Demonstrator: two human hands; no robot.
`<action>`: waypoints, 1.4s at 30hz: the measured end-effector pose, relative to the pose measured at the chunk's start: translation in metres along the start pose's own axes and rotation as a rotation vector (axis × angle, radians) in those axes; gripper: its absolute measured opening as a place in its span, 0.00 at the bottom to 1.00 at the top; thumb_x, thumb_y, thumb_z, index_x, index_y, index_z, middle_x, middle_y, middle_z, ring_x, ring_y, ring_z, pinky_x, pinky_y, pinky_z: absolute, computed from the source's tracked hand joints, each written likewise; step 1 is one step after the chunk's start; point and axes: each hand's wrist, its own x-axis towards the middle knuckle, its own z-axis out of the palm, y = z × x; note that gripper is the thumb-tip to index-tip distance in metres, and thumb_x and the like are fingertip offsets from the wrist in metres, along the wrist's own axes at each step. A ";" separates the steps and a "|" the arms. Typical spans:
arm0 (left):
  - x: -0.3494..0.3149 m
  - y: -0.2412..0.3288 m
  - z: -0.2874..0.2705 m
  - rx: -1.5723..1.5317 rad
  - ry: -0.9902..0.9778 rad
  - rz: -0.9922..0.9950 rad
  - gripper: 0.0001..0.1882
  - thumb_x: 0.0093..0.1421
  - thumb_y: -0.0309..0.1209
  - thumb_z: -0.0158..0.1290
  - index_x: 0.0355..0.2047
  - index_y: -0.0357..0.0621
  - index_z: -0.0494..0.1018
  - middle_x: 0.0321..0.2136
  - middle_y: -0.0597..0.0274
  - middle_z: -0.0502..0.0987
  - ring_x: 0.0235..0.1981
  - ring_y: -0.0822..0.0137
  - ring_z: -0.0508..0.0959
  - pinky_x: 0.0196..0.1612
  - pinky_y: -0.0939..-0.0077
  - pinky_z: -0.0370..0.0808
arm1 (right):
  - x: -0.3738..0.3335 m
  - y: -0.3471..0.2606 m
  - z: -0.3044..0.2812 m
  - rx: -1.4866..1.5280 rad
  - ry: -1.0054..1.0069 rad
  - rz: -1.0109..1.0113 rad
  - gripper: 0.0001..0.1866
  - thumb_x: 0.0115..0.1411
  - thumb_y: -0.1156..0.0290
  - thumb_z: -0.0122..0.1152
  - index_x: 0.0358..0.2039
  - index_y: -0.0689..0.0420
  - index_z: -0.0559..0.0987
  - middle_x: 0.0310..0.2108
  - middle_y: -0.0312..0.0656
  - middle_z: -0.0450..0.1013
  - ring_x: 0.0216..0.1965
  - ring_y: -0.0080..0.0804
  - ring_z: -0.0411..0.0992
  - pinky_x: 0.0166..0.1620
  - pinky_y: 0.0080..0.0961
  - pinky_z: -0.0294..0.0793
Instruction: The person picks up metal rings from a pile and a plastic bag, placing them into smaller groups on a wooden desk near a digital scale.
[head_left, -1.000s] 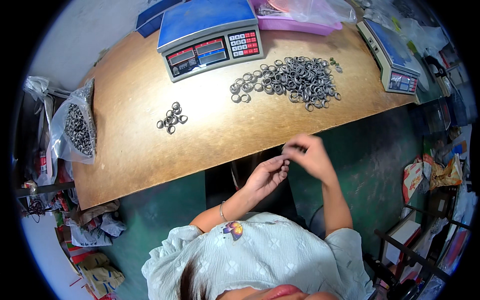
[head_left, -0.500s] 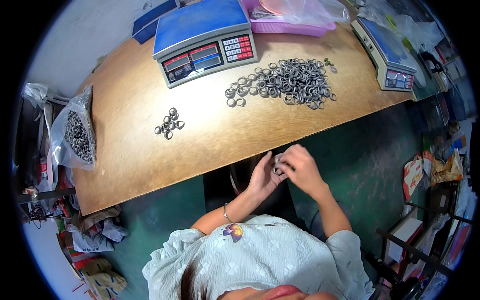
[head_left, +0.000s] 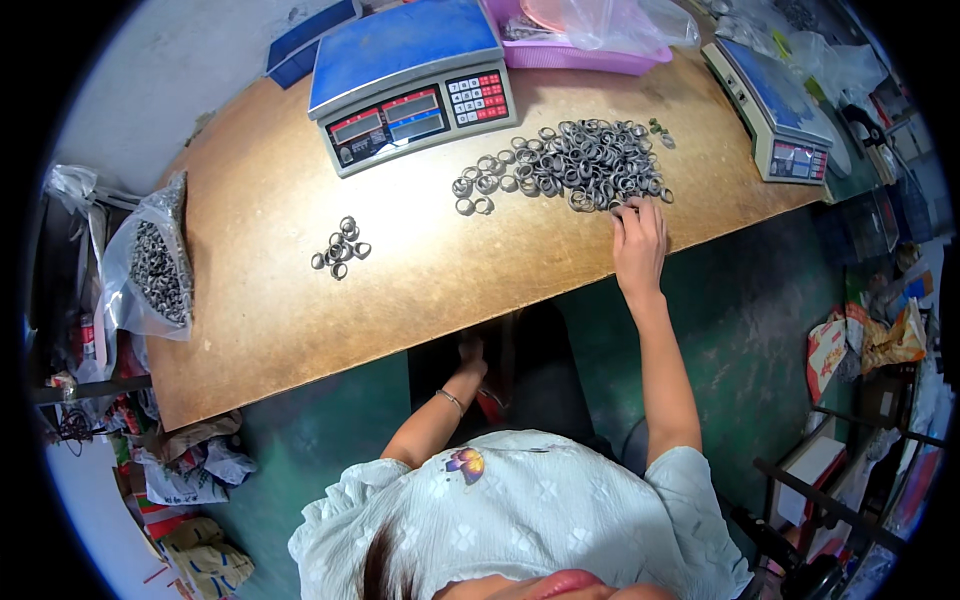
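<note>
A dense heap of small grey rings lies on the wooden table, thinning out toward its left side. My right hand reaches over the table's front edge to the near right side of the heap. Its bent fingers come down on a ring at the border, and the fingertips are partly hidden. Low in front of my body, my left hand is at the table's front edge; its fingers are mostly out of sight. A small separate group of rings rests on the left part of the table.
A blue-topped counting scale stands behind the rings, beside a purple basket. Another scale is at the far right. A clear bag full of dark small parts sits at the left edge. A blue tray lies behind.
My hands were together in front of the table, the right fingers at a ring over the left palm. Now my right hand is forward at the heap, and the left has dropped lower and left.
</note>
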 end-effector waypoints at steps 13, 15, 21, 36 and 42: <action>-0.280 0.096 0.071 0.097 -0.752 -0.094 0.18 0.60 0.26 0.44 0.51 0.34 0.65 0.49 0.54 0.68 0.51 0.62 0.68 0.56 0.70 0.63 | 0.001 0.018 -0.011 0.097 0.042 0.019 0.05 0.50 0.75 0.58 0.29 0.59 0.74 0.36 0.42 0.69 0.40 0.42 0.65 0.43 0.35 0.63; -0.297 0.108 0.075 -0.018 -0.876 -0.137 0.21 0.61 0.30 0.44 0.54 0.34 0.61 0.52 0.53 0.65 0.54 0.60 0.65 0.57 0.66 0.62 | -0.008 -0.001 -0.021 0.324 0.065 0.049 0.04 0.50 0.76 0.58 0.29 0.60 0.74 0.35 0.43 0.69 0.39 0.44 0.66 0.43 0.36 0.64; -0.302 0.123 0.094 -0.477 -0.900 -0.198 0.19 0.65 0.34 0.40 0.51 0.32 0.61 0.37 0.59 0.71 0.38 0.68 0.72 0.43 0.73 0.71 | -0.060 -0.053 -0.056 0.610 -0.402 -0.154 0.05 0.46 0.77 0.61 0.26 0.60 0.75 0.33 0.42 0.71 0.38 0.41 0.68 0.44 0.33 0.65; -0.288 0.111 0.096 -0.254 -0.980 -0.203 0.19 0.62 0.30 0.43 0.52 0.33 0.62 0.36 0.60 0.71 0.36 0.69 0.71 0.40 0.77 0.70 | -0.027 -0.004 -0.027 0.219 0.042 0.041 0.05 0.47 0.74 0.62 0.25 0.59 0.76 0.34 0.41 0.69 0.39 0.40 0.65 0.42 0.35 0.62; -0.309 0.128 0.105 -0.320 -0.864 -0.128 0.17 0.64 0.31 0.41 0.49 0.33 0.64 0.32 0.63 0.71 0.30 0.74 0.70 0.36 0.80 0.71 | -0.055 -0.043 -0.060 0.588 -0.413 -0.121 0.04 0.47 0.75 0.61 0.26 0.60 0.77 0.32 0.42 0.71 0.38 0.38 0.69 0.41 0.32 0.66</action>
